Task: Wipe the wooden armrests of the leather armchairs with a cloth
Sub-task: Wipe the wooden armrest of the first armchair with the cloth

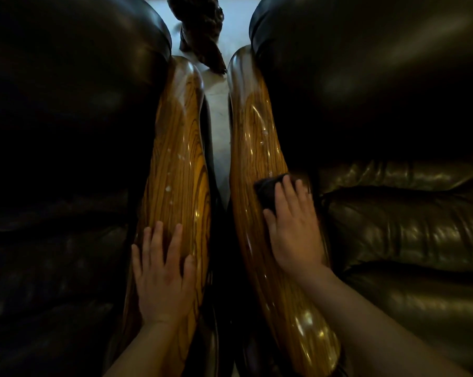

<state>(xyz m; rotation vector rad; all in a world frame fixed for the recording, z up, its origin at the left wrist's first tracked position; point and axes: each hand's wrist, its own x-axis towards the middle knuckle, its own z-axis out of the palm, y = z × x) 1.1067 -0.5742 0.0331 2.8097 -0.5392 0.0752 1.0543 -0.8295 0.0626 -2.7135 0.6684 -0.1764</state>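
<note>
Nearest the camera, the left hand (163, 276) lies flat on the left armrest (175, 170), fingers spread and released, holding nothing. The wood under it is glossy, rounded and long, with bold golden-brown grain in dark stripes, and small pale specks dot its upper surface. Just across a narrow dark gap, the right hand (293, 232) presses down on the right armrest (253, 137), its fingers laid over a dark cloth (268, 191) that sits on the wood beside the leather; the fingertips pin the cloth rather than curl around it (only its front and left edge show past the fingers). This armrest has the same striped, polished grain, with bright glints and a few pale droplets further up. Both forearms are cut off by the bottom edge.

To either side, the left armchair (66, 118) and right armchair (393, 213) are dark, smooth leather with puffy folds; much of the left one is lost in shadow. Beyond the armrest tips, a strip of pale floor (219, 112) shows, and on it a dark, knobbly carved shape (200, 31), too dim to identify.
</note>
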